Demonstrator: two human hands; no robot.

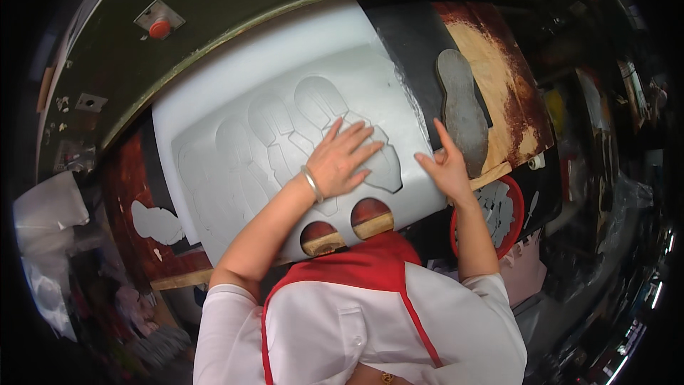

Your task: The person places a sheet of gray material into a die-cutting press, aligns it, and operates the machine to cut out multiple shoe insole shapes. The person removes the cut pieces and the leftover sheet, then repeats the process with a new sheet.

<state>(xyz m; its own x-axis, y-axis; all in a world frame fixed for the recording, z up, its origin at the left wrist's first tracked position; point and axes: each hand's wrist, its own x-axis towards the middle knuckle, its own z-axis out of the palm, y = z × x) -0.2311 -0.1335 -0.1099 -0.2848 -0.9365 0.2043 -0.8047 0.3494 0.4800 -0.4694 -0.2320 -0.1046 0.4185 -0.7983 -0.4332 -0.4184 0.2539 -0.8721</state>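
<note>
A pale grey sheet (285,171) lies over the bench, with several sole-shaped outlines cut into it and two rounded holes at its near edge. My left hand (342,162) rests palm down on the sheet, over a cut sole outline (382,171), its fingers spread. At the sheet's right edge is my right hand (449,172), thumb and forefinger stretched apart; its other fingers are mostly hidden. Just beyond the right hand, a dark grey sole-shaped plate (463,110) lies on the board.
White sheeting (214,75) lies under the grey sheet. A red basin (519,222) with grey scraps stands at the right. One loose grey piece (153,221) lies at the left. Along the far side runs a green machine beam (235,0) with a red button (159,28).
</note>
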